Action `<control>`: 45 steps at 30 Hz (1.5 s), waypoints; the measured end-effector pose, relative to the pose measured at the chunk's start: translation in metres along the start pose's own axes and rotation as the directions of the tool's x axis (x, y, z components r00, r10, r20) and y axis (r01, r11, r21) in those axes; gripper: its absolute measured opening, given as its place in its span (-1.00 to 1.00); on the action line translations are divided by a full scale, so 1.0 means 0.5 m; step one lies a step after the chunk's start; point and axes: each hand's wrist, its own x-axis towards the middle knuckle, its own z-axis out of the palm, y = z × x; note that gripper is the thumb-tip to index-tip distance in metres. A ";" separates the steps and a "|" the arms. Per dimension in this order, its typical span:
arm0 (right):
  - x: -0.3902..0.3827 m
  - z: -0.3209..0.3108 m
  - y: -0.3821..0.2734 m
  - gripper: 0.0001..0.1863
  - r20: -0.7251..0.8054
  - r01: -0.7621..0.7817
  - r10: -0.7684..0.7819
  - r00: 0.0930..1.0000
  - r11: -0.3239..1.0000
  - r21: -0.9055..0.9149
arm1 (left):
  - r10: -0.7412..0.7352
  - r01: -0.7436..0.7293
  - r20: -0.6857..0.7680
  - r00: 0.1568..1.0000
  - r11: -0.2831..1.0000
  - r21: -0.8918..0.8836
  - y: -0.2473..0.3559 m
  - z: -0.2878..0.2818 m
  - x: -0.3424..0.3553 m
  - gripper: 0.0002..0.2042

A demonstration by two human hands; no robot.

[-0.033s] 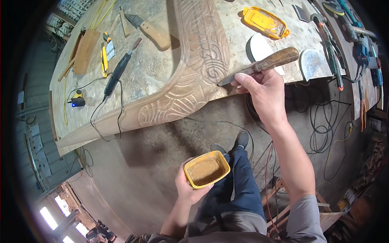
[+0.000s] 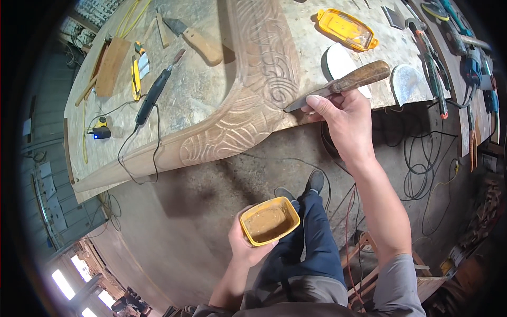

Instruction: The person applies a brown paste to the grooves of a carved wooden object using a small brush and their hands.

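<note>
My left hand (image 2: 246, 244) is closed around a small yellow tub (image 2: 243, 228), held over the floor in front of my legs. Brown paste (image 2: 270, 217) lines the inside of the tub. In my right hand (image 2: 346, 119) is a knife (image 2: 360, 77) with a worn wooden handle and a flat metal blade. The fingers pinch it near the blade, and its tip meets the edge of a carved wooden piece (image 2: 232, 127) at the bend. Swirls and curved grooves cover that piece, which lies along the table's near edge.
On the table (image 2: 195, 98) lie a wooden-handled scraper (image 2: 203, 46), a corded black pen-like tool (image 2: 153, 98), a yellow utility knife (image 2: 136, 79) and a yellow lid (image 2: 346, 29). Pliers (image 2: 430, 66) and power tools (image 2: 472, 71) sit at the right. Cables (image 2: 422, 164) hang and trail below.
</note>
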 end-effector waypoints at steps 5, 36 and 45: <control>0.003 0.003 0.001 -0.82 0.023 0.007 -0.008 1.000 1.000 0.031 | -0.001 0.001 0.005 1.000 1.000 -0.025 -0.003 -0.008 0.004 -0.26; -0.002 0.007 -0.002 -0.81 -0.084 -0.008 0.011 0.996 1.000 0.030 | -0.001 0.003 -0.048 0.999 1.000 0.027 0.024 -0.009 0.017 -0.28; -0.176 0.008 0.054 -0.76 0.267 0.455 -0.442 0.856 0.890 0.017 | 0.219 -0.222 0.039 0.975 0.945 0.241 0.102 -0.005 0.093 -0.20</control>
